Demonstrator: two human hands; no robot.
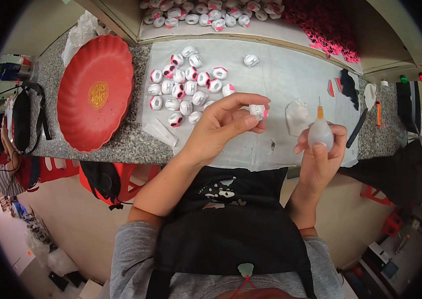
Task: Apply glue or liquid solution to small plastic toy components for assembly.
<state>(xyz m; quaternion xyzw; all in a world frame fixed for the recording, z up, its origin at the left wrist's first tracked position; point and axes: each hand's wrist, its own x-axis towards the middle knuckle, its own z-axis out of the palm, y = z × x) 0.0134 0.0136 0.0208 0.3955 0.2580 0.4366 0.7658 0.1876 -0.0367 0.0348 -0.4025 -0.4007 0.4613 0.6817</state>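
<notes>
My left hand [213, 127] pinches a small white rounded piece [257, 110] with a pink part between thumb and fingertips, above the paper-covered bench. In my right hand [326, 158] is a translucent squeeze bottle [320, 133], held upright with its orange-based needle tip pointing up. The tip stands apart from the piece, to its right. Left of my left hand, several similar white pieces [191, 73], some with pink and black parts, lie in a loose group. One more white piece [251, 61] sits alone farther back. A crumpled white cloth or tissue [297, 117] lies between my hands.
A large red scalloped tray [82, 94] stands at the left. Behind, a shelf holds many white pieces [211, 15] and a heap of pink parts [320, 32]. Black scraps [349, 89], pink strips [331, 88] and an orange tool [378, 113] lie right. Another person's dark sleeve [390, 167] is beyond.
</notes>
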